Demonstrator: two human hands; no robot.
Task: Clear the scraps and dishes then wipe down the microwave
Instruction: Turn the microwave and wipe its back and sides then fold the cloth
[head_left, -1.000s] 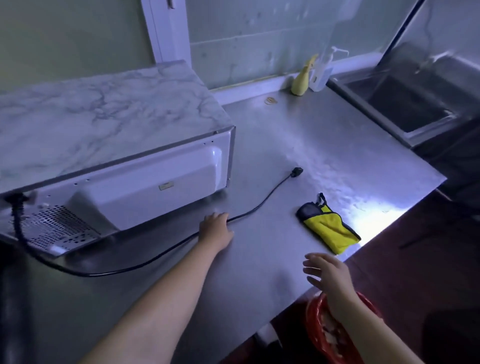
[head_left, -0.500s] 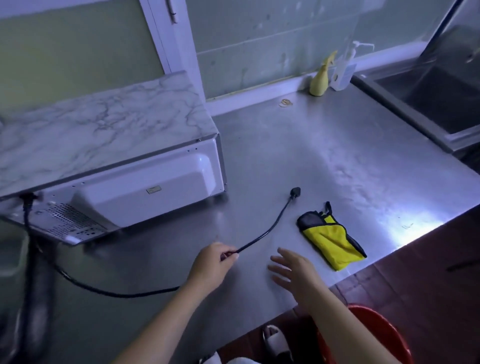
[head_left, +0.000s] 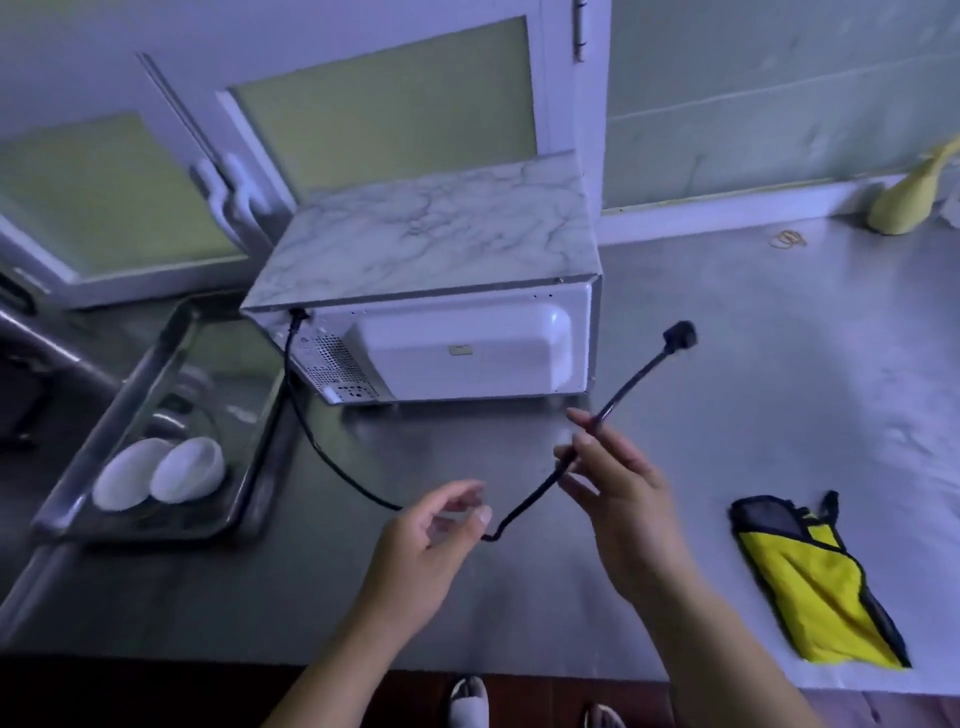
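Observation:
A white microwave (head_left: 467, 348) with a marble-patterned top stands on the steel counter (head_left: 779, 364), its back panel facing me. Its black power cord (head_left: 332, 457) runs from the back left corner across the counter and up into both hands. My left hand (head_left: 431, 551) pinches the cord near a bend. My right hand (head_left: 618, 488) grips it farther along, so the plug (head_left: 679, 332) sticks up in the air to the right of the microwave. A yellow and black cloth (head_left: 810, 582) lies flat on the counter to the right of my right hand.
A metal tray (head_left: 150, 374) at the left holds two white bowls (head_left: 161, 473) on their sides and a glass dish. A yellow spray bottle (head_left: 909, 197) and rubber bands (head_left: 789, 239) sit by the back wall. The counter's front edge runs just below my wrists.
The cord lay on the counter under my left hand; now both hands hold it lifted, with the plug raised. The view has swung left, showing the tray.

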